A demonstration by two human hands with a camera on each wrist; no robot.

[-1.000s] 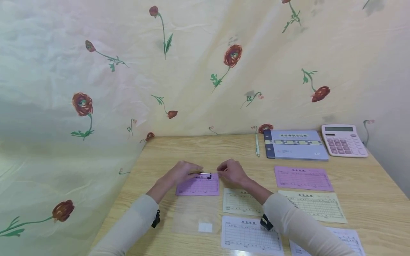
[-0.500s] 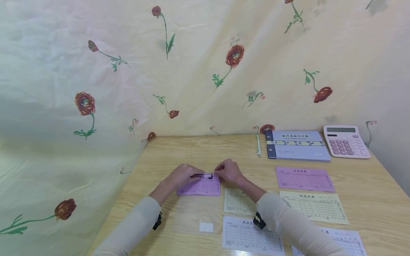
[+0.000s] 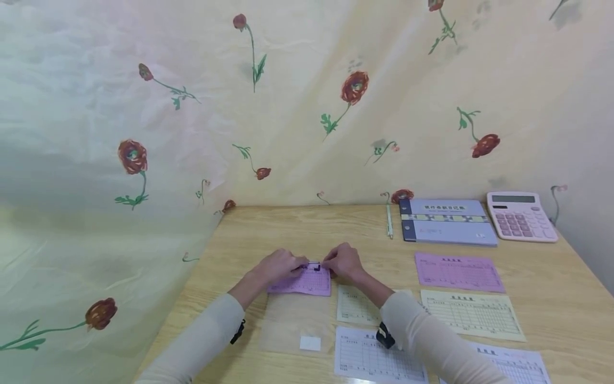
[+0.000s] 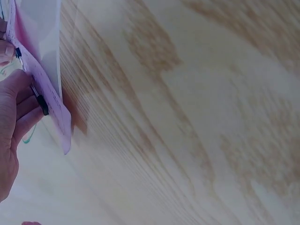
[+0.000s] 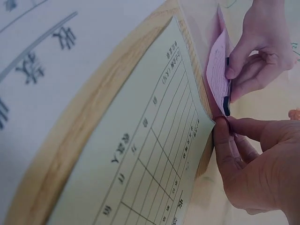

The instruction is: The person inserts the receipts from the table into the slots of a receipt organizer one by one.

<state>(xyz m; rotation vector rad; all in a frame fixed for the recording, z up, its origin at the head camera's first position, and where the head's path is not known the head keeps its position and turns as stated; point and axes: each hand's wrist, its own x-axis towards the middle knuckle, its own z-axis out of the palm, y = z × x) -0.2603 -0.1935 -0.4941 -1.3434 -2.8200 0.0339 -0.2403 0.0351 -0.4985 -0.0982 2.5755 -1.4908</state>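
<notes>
A clear clipboard [image 3: 287, 322] with a white label lies on the table, a pink printed form [image 3: 307, 286] across its upper part. My left hand [image 3: 280, 263] grips the clipboard's metal clip [image 3: 314, 265], which has black ends. In the left wrist view, the thumb presses on the clip bar and the form [image 4: 58, 112] is lifted along its edge. With thumb and index finger, my right hand [image 3: 344, 261] pinches the form's upper right corner. The right wrist view shows the form [image 5: 216, 70] bent up between the two hands.
Under my right forearm lie a pale green form [image 3: 352, 306] and a white form [image 3: 374, 357]. Further right are another pink form [image 3: 458, 273], green form [image 3: 472, 313] and white form [image 3: 518, 365]. A pen [image 3: 389, 221], blue account book [image 3: 448, 221] and pink calculator [image 3: 522, 216] sit at the back.
My left hand has shifted slightly right along the clip. The right fingers have moved slightly left onto the pink form's corner. The form's lower edge now looks wavier.
</notes>
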